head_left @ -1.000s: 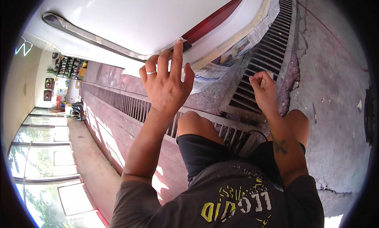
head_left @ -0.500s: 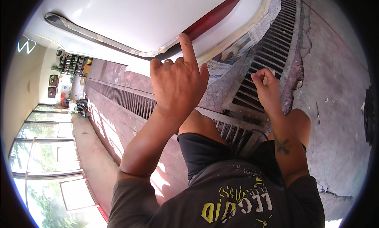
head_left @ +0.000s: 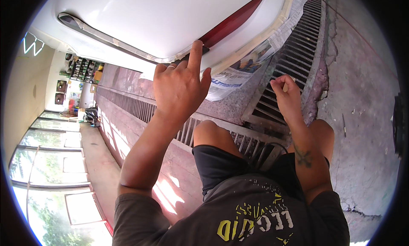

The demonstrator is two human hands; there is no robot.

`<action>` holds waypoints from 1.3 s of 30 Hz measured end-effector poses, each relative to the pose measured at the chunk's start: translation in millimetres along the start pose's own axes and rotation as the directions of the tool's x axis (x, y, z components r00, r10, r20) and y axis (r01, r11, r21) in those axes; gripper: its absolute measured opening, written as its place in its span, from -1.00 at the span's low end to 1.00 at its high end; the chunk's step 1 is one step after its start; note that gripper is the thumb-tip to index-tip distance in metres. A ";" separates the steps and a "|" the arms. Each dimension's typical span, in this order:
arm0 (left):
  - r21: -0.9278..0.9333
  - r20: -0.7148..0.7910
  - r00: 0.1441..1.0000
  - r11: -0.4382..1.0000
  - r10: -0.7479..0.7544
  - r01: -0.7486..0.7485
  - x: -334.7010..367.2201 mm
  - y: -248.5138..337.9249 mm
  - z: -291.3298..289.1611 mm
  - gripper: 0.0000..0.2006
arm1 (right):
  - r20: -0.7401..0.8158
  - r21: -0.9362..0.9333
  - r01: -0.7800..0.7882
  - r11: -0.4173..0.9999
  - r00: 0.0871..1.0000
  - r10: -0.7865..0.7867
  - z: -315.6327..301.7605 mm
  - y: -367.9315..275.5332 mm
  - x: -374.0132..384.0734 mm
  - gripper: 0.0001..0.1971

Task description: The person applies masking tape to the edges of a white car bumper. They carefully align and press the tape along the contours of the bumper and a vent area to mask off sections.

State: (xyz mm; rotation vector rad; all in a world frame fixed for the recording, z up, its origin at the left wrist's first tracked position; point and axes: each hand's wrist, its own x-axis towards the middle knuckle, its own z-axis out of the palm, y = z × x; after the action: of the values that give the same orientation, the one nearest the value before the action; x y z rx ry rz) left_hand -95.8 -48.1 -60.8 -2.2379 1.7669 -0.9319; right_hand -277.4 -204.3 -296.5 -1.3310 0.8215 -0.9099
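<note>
My left hand [head_left: 181, 86] reaches up to a glossy white car body panel [head_left: 140, 16]. Its index finger is stretched out, the tip touching the end of a pale masking tape strip [head_left: 147, 56] beside a red light strip [head_left: 234, 22]. The other fingers are loosely bent, and a ring shows on one. Black trim [head_left: 205, 49] peeks out next to the fingertip. Over the grating, apart from the car, my right hand [head_left: 289, 94] is closed in a pinch; a small pale bit shows at its fingers, too small to name.
Taped newspaper [head_left: 255, 60] hangs along the panel's lower edge. A metal floor grating [head_left: 294, 54] runs beneath it, beside cracked concrete. A thin pen-like object [head_left: 344, 126] lies on the floor at right. Shelves with small containers [head_left: 81, 69] and large windows [head_left: 55, 165] stand at left.
My left hand has shifted slightly left and down in the view, its index finger still at the tape by the red strip. My right hand stays pinched in nearly the same place.
</note>
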 end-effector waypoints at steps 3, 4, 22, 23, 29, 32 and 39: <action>-0.155 0.026 0.998 0.987 -0.048 0.052 -6.4 1.4 0.7 -0.18 | 0.001 0.001 -0.002 1.000 1.000 0.002 -1.5 4.4 2.3 -0.79; -0.143 0.025 0.998 0.987 -0.065 0.068 -11.8 -0.5 3.0 -0.17 | 0.006 -0.004 -0.034 0.999 0.999 0.034 -4.5 1.3 0.1 -0.80; -0.212 -0.163 0.981 0.975 -0.101 0.065 -51.5 -27.8 19.9 -0.26 | -0.043 -0.061 -0.004 0.998 0.999 0.002 -19.7 13.2 -0.1 -0.78; -0.195 -0.172 0.979 0.978 -0.105 0.071 -46.3 -27.2 21.9 -0.32 | -0.049 -0.079 0.009 0.997 0.999 -0.013 -17.8 10.8 -0.3 -0.77; -0.269 -0.160 0.974 0.957 -0.159 0.112 -34.2 -20.2 25.4 -0.36 | -0.045 -0.094 0.028 0.995 0.998 -0.032 -21.7 11.5 -0.7 -0.76; -0.196 -0.183 0.973 0.975 -0.138 0.101 -25.7 -10.2 30.2 -0.36 | -0.017 -0.094 -0.021 0.995 1.000 0.019 -24.9 12.2 0.1 -0.76; -0.248 -0.423 0.905 0.967 -0.047 -0.065 9.4 -12.4 31.5 -0.77 | -0.032 -0.130 -0.012 0.991 0.999 0.008 -25.1 8.8 -3.0 -0.75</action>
State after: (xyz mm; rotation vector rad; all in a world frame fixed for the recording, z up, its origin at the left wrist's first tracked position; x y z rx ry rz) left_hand -67.3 -61.2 -76.6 -2.3008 2.1907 -1.3471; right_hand -300.5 -212.3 -307.2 -1.4273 0.9241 -0.8829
